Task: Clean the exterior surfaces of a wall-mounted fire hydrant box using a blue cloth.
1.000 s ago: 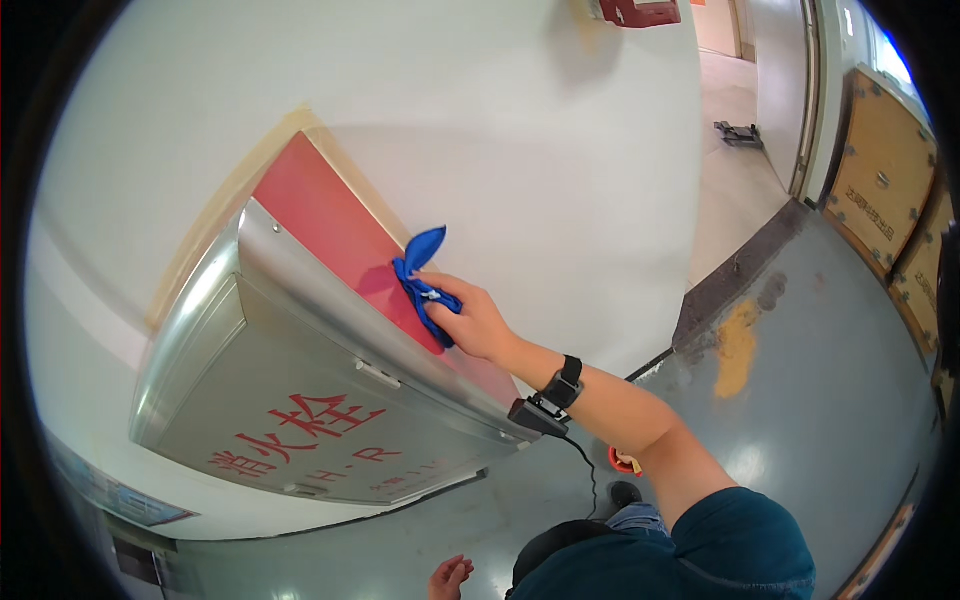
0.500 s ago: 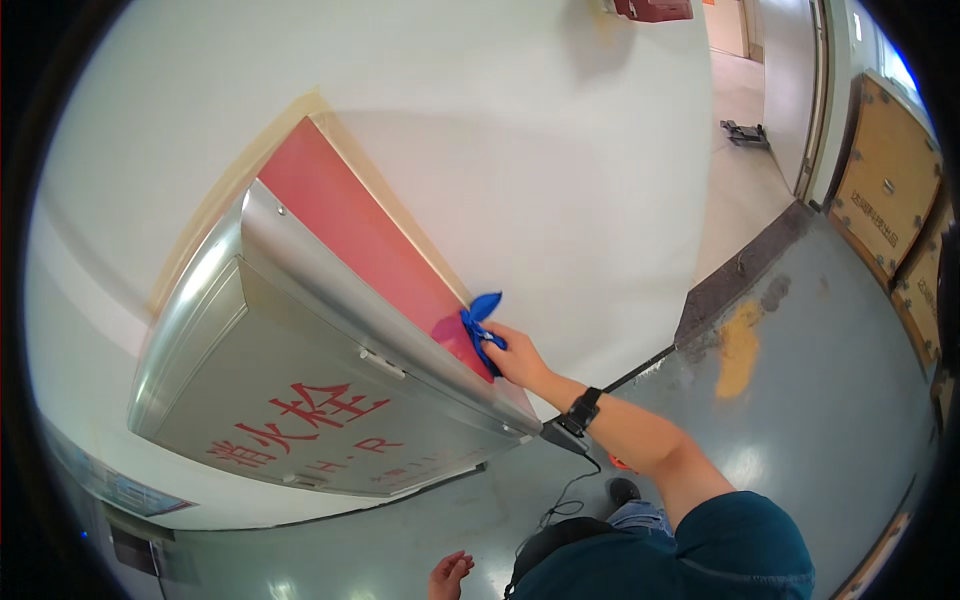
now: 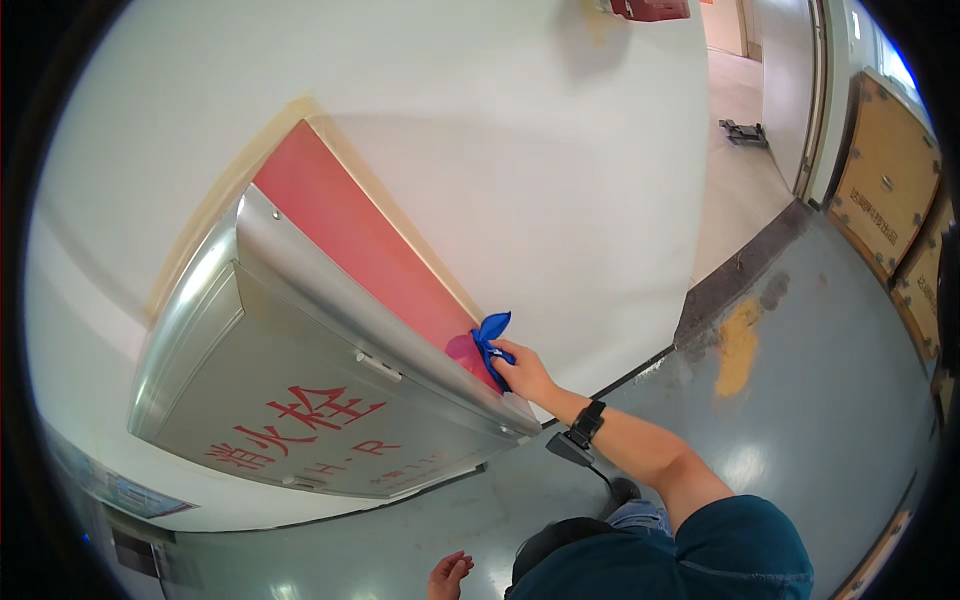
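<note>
My right hand presses a blue cloth against the red side panel of a wall-mounted metal cabinet, near the panel's lower right end. A black watch sits on that wrist. My left hand shows at the lower edge, fingers apart, holding nothing, above the grey floor.
The cabinet has a silver door with red characters and a small latch. A white wall rises behind it. Wooden crates stand at the right. A yellow patch marks the grey floor, and a corridor opens beyond.
My right hand has slid the blue cloth down the red panel, from about its middle to its lower right end. My left hand stays low.
</note>
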`<state>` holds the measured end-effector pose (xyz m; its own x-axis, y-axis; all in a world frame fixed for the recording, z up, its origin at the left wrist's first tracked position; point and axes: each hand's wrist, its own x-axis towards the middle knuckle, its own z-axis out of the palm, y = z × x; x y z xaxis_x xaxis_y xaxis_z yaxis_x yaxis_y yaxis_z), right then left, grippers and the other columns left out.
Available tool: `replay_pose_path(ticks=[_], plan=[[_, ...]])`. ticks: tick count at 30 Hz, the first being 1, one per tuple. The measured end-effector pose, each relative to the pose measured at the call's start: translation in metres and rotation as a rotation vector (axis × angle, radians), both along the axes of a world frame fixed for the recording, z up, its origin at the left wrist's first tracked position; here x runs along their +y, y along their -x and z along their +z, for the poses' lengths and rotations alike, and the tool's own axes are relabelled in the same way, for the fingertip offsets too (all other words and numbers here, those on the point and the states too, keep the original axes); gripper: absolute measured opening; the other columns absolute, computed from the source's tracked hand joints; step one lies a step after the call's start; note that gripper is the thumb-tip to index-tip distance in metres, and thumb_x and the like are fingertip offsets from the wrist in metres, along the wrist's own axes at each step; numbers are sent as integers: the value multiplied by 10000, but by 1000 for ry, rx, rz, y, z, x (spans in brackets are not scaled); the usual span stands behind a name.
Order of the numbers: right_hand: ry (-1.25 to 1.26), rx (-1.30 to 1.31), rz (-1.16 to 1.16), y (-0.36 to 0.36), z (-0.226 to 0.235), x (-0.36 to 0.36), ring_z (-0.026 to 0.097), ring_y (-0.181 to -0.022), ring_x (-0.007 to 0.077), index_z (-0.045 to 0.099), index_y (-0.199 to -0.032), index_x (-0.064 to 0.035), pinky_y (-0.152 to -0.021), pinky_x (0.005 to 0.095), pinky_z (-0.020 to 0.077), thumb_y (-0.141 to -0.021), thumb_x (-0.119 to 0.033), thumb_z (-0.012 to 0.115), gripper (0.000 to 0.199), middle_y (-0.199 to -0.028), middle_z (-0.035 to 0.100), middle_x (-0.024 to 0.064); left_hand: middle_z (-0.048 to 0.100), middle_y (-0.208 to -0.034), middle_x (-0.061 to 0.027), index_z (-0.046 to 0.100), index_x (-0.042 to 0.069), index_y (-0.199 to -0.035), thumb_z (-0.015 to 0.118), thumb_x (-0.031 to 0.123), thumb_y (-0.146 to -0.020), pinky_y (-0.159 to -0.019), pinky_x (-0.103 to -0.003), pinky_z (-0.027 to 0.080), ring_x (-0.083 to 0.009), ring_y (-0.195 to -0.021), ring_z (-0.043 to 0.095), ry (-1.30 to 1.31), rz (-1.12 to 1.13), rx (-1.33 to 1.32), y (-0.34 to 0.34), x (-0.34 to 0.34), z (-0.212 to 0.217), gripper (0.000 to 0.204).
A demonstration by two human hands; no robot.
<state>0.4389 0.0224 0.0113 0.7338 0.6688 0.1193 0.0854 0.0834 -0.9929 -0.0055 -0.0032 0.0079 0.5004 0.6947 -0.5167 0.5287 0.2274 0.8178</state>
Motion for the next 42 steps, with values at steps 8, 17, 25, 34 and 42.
replay_pose_path(ticks=[8, 17, 25, 34, 42], plan=[[-39, -79, -18, 2, 18, -10, 592, -732, 115, 637, -1152, -24, -705, 280, 492, -856, -142, 599, 321, -822, 660, 79, 671, -1145, -107, 591, 31, -1252, 609, 141, -950, -931, -317, 498, -214, -1050, 639, -69, -129, 14, 10, 36, -40, 322], [-133, 44, -61, 11, 12, -64, 594, -760, 123, 604, -1202, -17, -727, 273, 497, -863, -117, 605, 354, -877, 667, 89, 664, -1136, -83, 590, -18, -1200, 592, 174, -967, -915, -296, 482, -152, -1049, 621, -235, -568, -32, -113, 38, 31, 302], [-145, -255, -58, 59, 23, -123, 645, -981, 259, 560, -1265, -57, -871, 324, 497, -805, -75, 619, 464, -1114, 649, 149, 527, -1318, -145, 265, 28, -1482, 510, 168, -1004, -976, -366, 458, -222, -1193, 554, -136, -627, -278, -197, 10, 38, 556], [-156, -645, 283, 63, -23, -168, 505, -1225, 401, 455, -1315, -25, -1003, 444, 452, -723, -134, 743, 668, -1361, 490, 218, 553, -1214, -97, 357, 35, -1401, 577, 116, -955, -921, -337, 506, -171, -1086, 577, 101, -337, -367, -245, -30, 15, 503], [-68, -573, 620, 65, -32, -194, 463, -1277, 395, 433, -1380, -20, -1059, 450, 395, -793, -192, 740, 685, -1421, 436, 225, 603, -1154, -85, 489, 8, -1300, 595, 46, -888, -842, -319, 539, -164, -1022, 611, 200, -294, -226, -199, -19, -25, 427]])
